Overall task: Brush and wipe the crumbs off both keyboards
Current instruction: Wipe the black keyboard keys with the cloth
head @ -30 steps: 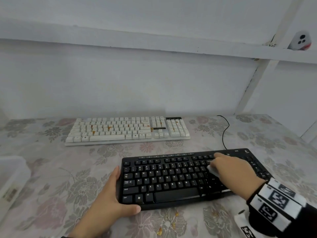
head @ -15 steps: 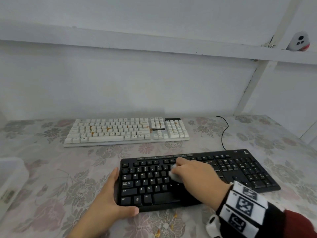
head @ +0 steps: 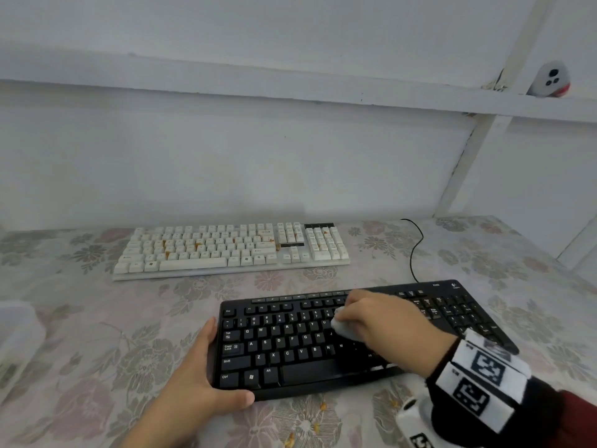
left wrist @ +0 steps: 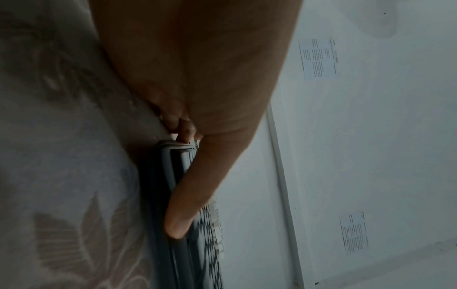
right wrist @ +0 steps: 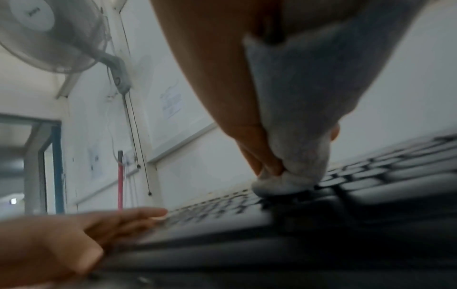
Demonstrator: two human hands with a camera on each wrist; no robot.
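The black keyboard [head: 284, 347] lies near me on the floral tablecloth. My right hand [head: 371, 318] grips a crumpled white cloth [head: 344, 329] and presses it onto the keys around the keyboard's middle; the right wrist view shows the cloth [right wrist: 296, 127] bunched under the fingers and touching the keys [right wrist: 371, 176]. My left hand [head: 206, 373] braces the keyboard's front left corner, fingers straight along the left side and thumb along the front edge [left wrist: 178, 205]. The white keyboard [head: 226, 247] lies farther back, untouched, with orange crumbs among its keys.
A translucent plastic box [head: 16, 341] stands at the left table edge. A black cable [head: 413, 250] runs from the black keyboard towards the wall. A few orange crumbs [head: 319, 407] lie on the tablecloth in front of the black keyboard.
My right hand has swept the cloth leftwards from the right part of the black keyboard to its middle. The left hand has stayed at the corner.
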